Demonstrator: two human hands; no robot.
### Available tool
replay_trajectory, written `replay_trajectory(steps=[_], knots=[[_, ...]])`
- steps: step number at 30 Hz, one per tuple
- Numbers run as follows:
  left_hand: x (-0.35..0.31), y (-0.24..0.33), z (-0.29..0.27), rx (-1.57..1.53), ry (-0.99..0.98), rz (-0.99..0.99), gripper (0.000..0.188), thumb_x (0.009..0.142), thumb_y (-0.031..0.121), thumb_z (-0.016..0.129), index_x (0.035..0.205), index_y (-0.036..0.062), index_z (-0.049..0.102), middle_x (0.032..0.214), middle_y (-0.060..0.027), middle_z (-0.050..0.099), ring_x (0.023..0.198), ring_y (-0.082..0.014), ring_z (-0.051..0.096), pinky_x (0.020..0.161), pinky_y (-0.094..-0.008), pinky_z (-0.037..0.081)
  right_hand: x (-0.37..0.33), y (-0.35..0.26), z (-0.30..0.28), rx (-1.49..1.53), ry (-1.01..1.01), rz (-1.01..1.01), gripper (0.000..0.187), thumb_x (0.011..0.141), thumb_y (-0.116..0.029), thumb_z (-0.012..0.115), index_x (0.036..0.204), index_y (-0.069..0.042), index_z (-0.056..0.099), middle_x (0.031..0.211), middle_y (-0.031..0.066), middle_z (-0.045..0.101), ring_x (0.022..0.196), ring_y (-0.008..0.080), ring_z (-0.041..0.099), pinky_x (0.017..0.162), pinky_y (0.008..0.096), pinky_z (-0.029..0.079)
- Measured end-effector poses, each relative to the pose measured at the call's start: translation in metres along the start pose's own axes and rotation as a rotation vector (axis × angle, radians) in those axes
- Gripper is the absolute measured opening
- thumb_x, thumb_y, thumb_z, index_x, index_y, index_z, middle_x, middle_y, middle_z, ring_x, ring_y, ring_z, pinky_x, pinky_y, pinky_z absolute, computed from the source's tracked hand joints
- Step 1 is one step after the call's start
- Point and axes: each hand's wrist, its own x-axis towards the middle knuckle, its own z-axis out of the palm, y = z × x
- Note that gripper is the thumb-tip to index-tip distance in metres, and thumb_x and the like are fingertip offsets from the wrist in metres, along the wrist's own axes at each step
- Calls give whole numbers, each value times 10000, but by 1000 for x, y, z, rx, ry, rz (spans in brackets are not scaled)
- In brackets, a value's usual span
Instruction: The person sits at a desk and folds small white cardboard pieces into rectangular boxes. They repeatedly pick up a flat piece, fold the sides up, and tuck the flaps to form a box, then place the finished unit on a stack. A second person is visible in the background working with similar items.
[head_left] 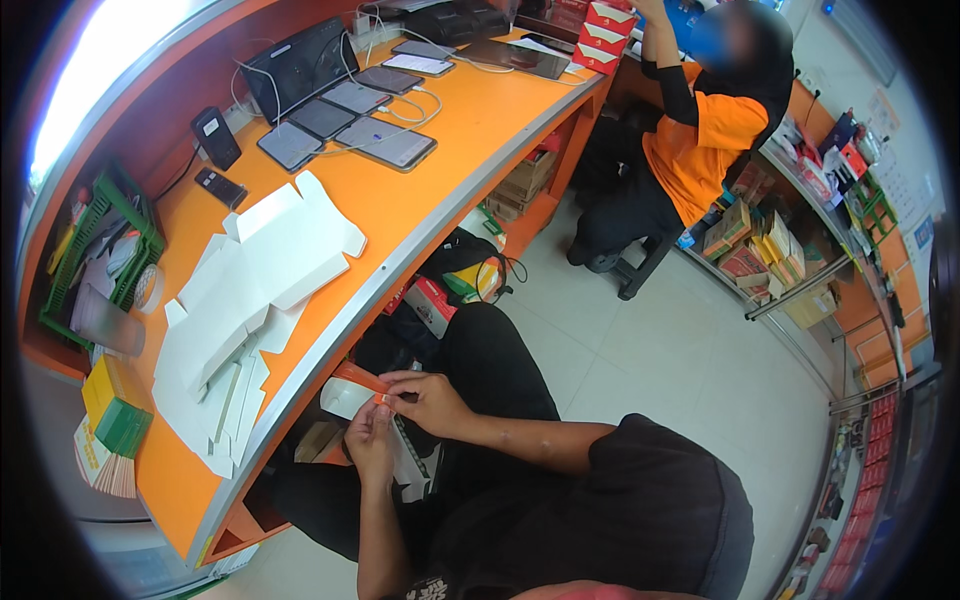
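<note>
In front of my lap, beside the desk edge, I hold a partly folded paper carton (346, 397), white inside with an orange outer side. My left hand (372, 448) pinches its near edge from below. The fingers of my right hand (432, 405) are closed on its orange flap, close to my left fingertips. Under my hands, a white and green printed piece (412, 462) lies against my dark trousers; its full shape is hidden. On the desk (400, 215) to the left, several unfolded white cartons (285, 245) lie in an overlapping pile.
Several phones (392, 143) with cables and a dark tablet (300, 72) occupy the desk's back. A green basket (110, 250), a plastic cup (112, 325) and a yellow-green box (118, 405) stand left. A person in an orange shirt (725, 125) sits by stacked red boxes (604, 38).
</note>
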Motion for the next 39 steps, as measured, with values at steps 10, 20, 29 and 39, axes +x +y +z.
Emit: replay_trajectory(steps=[10, 20, 29, 39], knots=[[7, -1, -16, -248, -14, -41, 336, 1002, 173, 585, 1275, -23, 570, 1189, -76, 644, 1062, -129, 613, 941, -287, 478, -6, -5, -2, -371, -178, -391, 392, 881, -86, 599, 1270, -48, 635, 1467, 166, 463, 1256, 308, 538, 1019, 374, 467], [5, 16, -39, -625, 65, -372, 281, 983, 183, 548, 1178, -6, 618, 1108, -152, 687, 955, -226, 682, 860, -340, 547, 20, 24, -44, -203, -300, -53, 666, 825, 50, 525, 1469, -62, 402, 1513, 170, 403, 1373, 293, 436, 1120, 383, 372], [2, -8, -52, -1141, -235, -532, 439, 1008, 287, 450, 1319, -16, 520, 1279, -213, 606, 1143, -356, 621, 981, -489, 501, -2, 21, -31, 0, -318, -120, 642, 908, -156, 667, 1465, -23, 377, 1413, 194, 477, 1327, 325, 475, 1102, 394, 383], [-21, -32, 20, -367, 64, -161, 397, 966, 304, 610, 1238, 26, 531, 1209, -88, 591, 1120, -216, 594, 960, -391, 471, -21, 33, -2, -632, -167, -315, 610, 931, -381, 595, 1405, -20, 468, 1163, 158, 550, 1084, 317, 593, 871, 389, 536]])
